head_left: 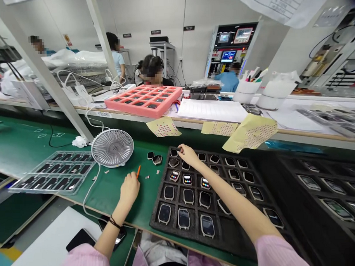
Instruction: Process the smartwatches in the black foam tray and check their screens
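My left hand (129,188) is closed around a thin orange pen-like stick (138,172), its tip pointing up and away above the green bench. My right hand (188,154) reaches over a black foam tray (227,228) to its far left corner. Its bent fingertips are at a smartwatch (174,152) in the corner compartment; whether they grip it I cannot make out. Square watch bodies fill many compartments, and three have lit screens, among them one smartwatch (187,179) with coloured dots. Loose watch bodies (157,159) lie on the bench left of the tray.
A grey fan (113,148) stands left of centre, beside a clear plastic tray (55,172) of dark parts. More watches lie in a second black tray (289,171) at right. The shelf (194,122) carries a pink foam tray (144,101) and papers. People sit beyond.
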Demonstrator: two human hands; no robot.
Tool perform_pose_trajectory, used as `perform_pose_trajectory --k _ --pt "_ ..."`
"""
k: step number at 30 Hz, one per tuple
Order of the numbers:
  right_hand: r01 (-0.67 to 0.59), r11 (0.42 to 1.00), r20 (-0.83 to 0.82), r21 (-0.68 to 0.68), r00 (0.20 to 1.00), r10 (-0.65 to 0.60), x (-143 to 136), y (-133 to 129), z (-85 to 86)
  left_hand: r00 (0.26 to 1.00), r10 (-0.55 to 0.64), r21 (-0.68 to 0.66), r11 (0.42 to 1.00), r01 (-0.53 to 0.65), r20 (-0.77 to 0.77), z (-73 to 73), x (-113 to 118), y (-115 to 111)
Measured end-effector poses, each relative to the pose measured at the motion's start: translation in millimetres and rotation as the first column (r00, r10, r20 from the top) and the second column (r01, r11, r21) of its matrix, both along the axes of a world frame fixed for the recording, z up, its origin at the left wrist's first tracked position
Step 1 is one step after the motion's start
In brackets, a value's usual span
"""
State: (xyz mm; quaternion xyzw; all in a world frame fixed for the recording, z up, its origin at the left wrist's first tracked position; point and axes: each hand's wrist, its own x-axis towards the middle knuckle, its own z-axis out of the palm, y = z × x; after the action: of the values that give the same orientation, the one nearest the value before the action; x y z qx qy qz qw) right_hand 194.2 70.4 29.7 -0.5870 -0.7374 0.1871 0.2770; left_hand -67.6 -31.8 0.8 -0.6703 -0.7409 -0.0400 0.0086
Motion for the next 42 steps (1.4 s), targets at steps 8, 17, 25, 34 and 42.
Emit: perform_pose_trajectory --k 8,17,25,34,42 --pt "0.099 0.967 -0.154 -0.235 0.978 -0.137 -40.9 47.8 -38.0 0.931 -0.113 -0.05 0.989 0.139 0.348 -1.4 -13.3 4.5" --pt "-0.072 0.969 -0.713 -0.235 0.69 -0.122 -19.7 11.0 -17.4 0.079 0.017 -0.056 0.855 0.515 0.997 5.9 -34.3 -14.0" --pt "-0.297 0.914 -0.873 -0.276 0.475 -0.109 -26.1 -51.3 -4.7 -0.17 0.121 0.044 0.677 0.734 0.978 5.8 -24.2 -28.3" --pt "-0.412 0.871 -0.945 -0.268 0.289 -0.154 -34.1 -83.3 3.8 0.396 -0.235 0.132 0.954 0.27 0.887 30.6 5.3 -30.7" --pt "-0.436 0.871 -0.974 -0.225 0.105 -0.199 -50.6 -98.2 16.6 0.097 -0.201 0.124 0.85 0.512 0.975 34.8 44.1 -37.9"
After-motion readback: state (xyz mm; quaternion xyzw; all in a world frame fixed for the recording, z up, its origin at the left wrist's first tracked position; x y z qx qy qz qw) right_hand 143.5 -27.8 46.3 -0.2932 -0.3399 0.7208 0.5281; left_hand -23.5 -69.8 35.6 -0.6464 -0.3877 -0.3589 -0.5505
